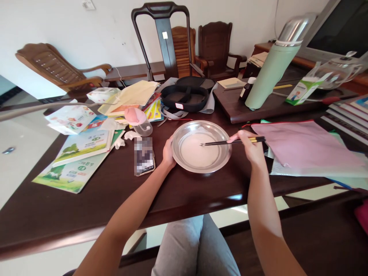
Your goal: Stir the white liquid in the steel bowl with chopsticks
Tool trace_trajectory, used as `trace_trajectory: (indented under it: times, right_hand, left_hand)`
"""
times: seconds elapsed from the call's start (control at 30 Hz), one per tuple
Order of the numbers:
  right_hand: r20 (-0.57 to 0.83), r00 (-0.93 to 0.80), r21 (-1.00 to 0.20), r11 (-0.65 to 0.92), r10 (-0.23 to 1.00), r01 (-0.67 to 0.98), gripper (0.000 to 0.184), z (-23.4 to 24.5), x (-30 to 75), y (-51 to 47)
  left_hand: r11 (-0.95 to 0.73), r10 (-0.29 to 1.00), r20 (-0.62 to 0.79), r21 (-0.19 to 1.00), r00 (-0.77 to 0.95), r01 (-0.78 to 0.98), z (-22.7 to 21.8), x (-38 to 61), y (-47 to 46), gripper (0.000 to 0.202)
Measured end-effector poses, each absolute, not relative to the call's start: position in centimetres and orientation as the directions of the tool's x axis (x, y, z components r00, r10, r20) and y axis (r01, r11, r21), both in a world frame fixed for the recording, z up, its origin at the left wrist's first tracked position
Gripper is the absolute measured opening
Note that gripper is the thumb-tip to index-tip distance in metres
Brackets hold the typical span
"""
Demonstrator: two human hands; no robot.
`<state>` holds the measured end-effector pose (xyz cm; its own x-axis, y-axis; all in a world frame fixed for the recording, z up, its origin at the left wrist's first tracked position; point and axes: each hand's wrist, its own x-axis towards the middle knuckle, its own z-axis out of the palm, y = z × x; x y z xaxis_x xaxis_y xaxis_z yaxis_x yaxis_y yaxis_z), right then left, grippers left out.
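A round steel bowl (201,167) stands on the dark table, with a smooth whitish liquid (195,155) in its bottom. My left hand (168,152) grips the bowl's left rim, fingers tucked around its outer side. In my right hand (249,146) a pair of black chopsticks (217,143) with gold bands is held almost level over the bowl's right rim. Their tips reach the liquid near the middle of the bowl. Left of the bowl lies a phone (144,156) with a blurred screen.
A pink-lidded clear cup (138,120), crumpled tissues and workbooks (73,168) lie to the left. Behind the bowl sits a black case (184,94). A tall green thermos (271,73) rises at back right, above a pink zip pouch (301,143). The table's front edge runs close to my lap.
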<state>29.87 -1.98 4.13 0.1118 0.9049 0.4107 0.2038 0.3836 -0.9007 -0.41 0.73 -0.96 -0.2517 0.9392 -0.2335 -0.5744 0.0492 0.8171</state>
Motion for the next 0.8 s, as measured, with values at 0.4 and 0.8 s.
trace_trajectory:
  times: [0.4,0.8]
  right_hand:
    - [0.382,0.045,-0.907,0.364,0.923,0.213,0.065,4.6,29.5,-2.1]
    - [0.368,-0.060,-0.898,0.372,0.928,0.236,0.063,4.8,29.2,-2.4]
  left_hand:
    - [0.045,0.944,-0.219,0.829,-0.248,-0.558,-0.8,-0.3,0.7,0.033]
    - [0.053,0.943,-0.226,0.828,-0.245,-0.559,-0.5,-0.3,0.6,0.029]
